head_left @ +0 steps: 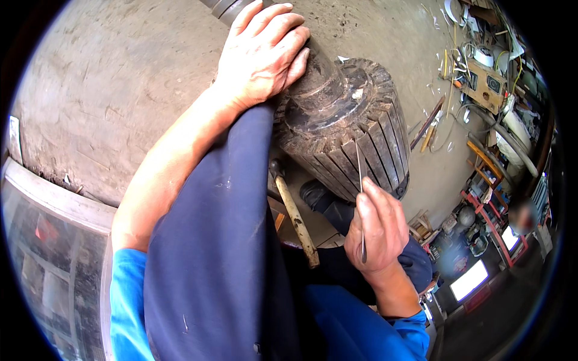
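Note:
A slotted rotor (373, 144) from an electric motor stands between my legs, its thick metal shaft (319, 72) leaning up and away. Over that shaft my left hand (262, 57) is wrapped, fingers together and curled on top. My right hand (379, 225) pinches a thin metal pick-like tool (360, 165). Its narrow tip lies against one of the long slots near the rotor's upper rim, and its other end sticks out below my fingers. Whether the tip is inside the slot I cannot tell. Dirt and worn material cover the rotor's top end.
A hammer with a worn wooden handle (295, 216) lies near my legs, left of the rotor. To the right, a chisel-like tool (428, 135) rests on the concrete floor (120, 90) near a cardboard box (484, 87), hoses and scrap. A framed glass pane (51, 283) is at lower left.

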